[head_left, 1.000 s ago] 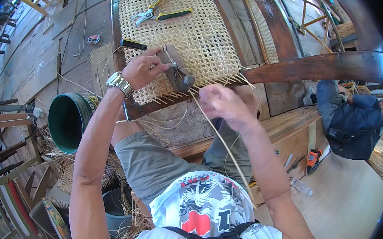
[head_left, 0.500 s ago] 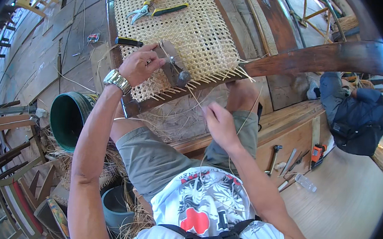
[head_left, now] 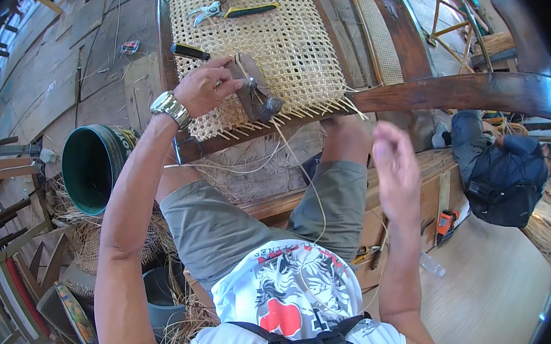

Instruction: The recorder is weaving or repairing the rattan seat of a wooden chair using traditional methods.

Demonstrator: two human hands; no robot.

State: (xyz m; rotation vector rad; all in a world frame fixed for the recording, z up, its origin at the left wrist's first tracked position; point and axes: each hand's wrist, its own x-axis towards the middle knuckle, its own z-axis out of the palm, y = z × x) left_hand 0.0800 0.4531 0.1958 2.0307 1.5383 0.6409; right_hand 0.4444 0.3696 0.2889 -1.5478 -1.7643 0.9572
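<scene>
On the near edge of the woven cane seat (head_left: pixel 281 40), the left hand (head_left: pixel 205 87) pinches a hammer (head_left: pixel 256 94) while the blurred, loosely open right hand (head_left: pixel 392 167) draws a cane strand (head_left: pixel 308 182) rightward and nearward.

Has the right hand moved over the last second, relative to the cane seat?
Yes. The right hand has drawn back from the cane seat edge, toward the person's right, and now hangs over the right knee.

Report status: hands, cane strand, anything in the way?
Left hand pressed on woven cane seat, beside a hammer. Right hand raised off the seat, blurred; cane strand trails below. Pliers lie clear.
</scene>
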